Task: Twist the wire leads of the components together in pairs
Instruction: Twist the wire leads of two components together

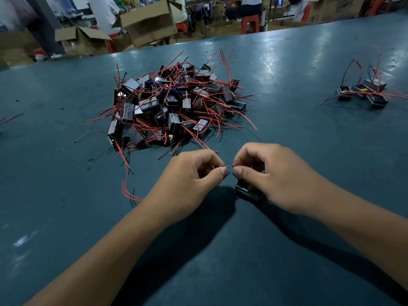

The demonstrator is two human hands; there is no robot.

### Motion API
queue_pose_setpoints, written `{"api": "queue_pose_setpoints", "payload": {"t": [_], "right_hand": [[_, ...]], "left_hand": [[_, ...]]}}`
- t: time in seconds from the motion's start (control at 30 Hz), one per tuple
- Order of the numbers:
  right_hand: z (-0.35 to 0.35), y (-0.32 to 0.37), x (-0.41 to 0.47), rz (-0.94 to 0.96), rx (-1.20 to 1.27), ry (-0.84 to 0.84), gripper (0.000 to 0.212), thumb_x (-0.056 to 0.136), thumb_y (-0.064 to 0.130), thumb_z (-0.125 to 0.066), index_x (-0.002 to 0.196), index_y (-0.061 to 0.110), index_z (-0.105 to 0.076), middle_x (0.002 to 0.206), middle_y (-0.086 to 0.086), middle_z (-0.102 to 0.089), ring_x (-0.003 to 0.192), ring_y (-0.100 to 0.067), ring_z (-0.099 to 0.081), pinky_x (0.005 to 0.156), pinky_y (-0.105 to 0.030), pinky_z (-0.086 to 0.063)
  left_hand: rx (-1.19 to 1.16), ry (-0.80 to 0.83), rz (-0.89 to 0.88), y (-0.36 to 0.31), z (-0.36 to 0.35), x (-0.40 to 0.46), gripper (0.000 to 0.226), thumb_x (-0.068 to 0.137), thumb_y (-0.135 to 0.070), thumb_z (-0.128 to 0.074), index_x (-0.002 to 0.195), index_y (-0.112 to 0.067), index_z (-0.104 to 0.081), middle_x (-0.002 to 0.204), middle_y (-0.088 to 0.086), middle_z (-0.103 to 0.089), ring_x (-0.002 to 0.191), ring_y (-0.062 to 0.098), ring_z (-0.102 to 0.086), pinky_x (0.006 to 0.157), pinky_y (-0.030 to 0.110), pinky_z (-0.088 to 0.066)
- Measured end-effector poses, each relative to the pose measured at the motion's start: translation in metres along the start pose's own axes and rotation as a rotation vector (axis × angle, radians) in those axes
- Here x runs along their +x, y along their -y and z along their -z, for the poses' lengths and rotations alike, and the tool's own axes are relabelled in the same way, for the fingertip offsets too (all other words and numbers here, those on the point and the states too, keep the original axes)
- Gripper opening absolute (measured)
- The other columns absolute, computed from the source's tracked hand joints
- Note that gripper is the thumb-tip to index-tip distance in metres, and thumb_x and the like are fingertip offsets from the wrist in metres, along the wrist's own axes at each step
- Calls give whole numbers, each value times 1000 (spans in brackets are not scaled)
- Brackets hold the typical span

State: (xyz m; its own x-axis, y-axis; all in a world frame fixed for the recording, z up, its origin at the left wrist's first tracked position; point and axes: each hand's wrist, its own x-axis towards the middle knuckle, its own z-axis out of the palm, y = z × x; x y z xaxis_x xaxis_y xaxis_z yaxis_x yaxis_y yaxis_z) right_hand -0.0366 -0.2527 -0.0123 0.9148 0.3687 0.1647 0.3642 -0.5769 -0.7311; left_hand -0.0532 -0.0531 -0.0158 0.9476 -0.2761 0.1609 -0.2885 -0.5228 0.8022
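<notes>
My left hand point(189, 180) and my right hand point(276, 177) meet at the centre of the green table, fingers curled. Each pinches the end of thin red and black wire leads point(230, 166), whose bare tips cross between my thumbs. A small black box component point(246, 191) lies on the table under my right hand, partly hidden by it. Red leads point(129, 193) trail out to the left of my left wrist; what they join is hidden. A big heap of black components with red leads point(174, 104) lies just beyond my hands.
A small group of components with leads point(364, 93) sits at the far right of the green table point(66, 195). Cardboard boxes point(150, 21), red stools and seated people lie beyond the table's far edge.
</notes>
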Motion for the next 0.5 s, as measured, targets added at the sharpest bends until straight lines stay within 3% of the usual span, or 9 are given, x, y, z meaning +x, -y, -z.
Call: {"api": "queue_pose_setpoints", "payload": {"t": [0.13,0.23,0.3,0.37,0.5], "right_hand": [[-1,-2,0,-26,47,8,14,91,26,-69,79,28,-63,67,18,-65,57,-2,-56,55,-14,-41],[-2,-1,-1,-26,115,11,13,92,23,-67,81,26,-63,75,9,-72,62,-10,-63,63,-33,-54],[-3,0,-1,-35,158,2,13,92,20,-68,81,24,-64,76,2,-73,61,-14,-64,63,-39,-56],[-3,1,-1,-54,208,3,13,92,17,-68,80,22,-65,75,-1,-73,55,-14,-61,60,-38,-54],[-3,5,-1,-89,333,29,10,92,10,-68,86,18,-68,77,-6,-74,52,-7,-57,53,-18,-46]], "left_hand": [[-34,-14,13,0,-2,0,18,91,-32,-62,80,-18,-66,60,8,-60,51,13,-45,51,31,-35],[-65,-18,29,1,-3,-1,15,93,-25,-64,80,-18,-66,55,-1,-59,45,9,-45,45,21,-34],[-75,-20,42,1,-2,-1,17,96,-19,-64,79,-18,-66,54,-3,-59,41,6,-45,42,17,-34],[-75,-10,51,0,-1,0,18,96,-17,-64,78,-18,-65,53,-4,-60,39,7,-45,41,18,-34],[-72,0,67,-1,-1,0,18,97,-18,-63,79,-16,-64,52,-3,-60,38,11,-44,40,23,-35]]}}
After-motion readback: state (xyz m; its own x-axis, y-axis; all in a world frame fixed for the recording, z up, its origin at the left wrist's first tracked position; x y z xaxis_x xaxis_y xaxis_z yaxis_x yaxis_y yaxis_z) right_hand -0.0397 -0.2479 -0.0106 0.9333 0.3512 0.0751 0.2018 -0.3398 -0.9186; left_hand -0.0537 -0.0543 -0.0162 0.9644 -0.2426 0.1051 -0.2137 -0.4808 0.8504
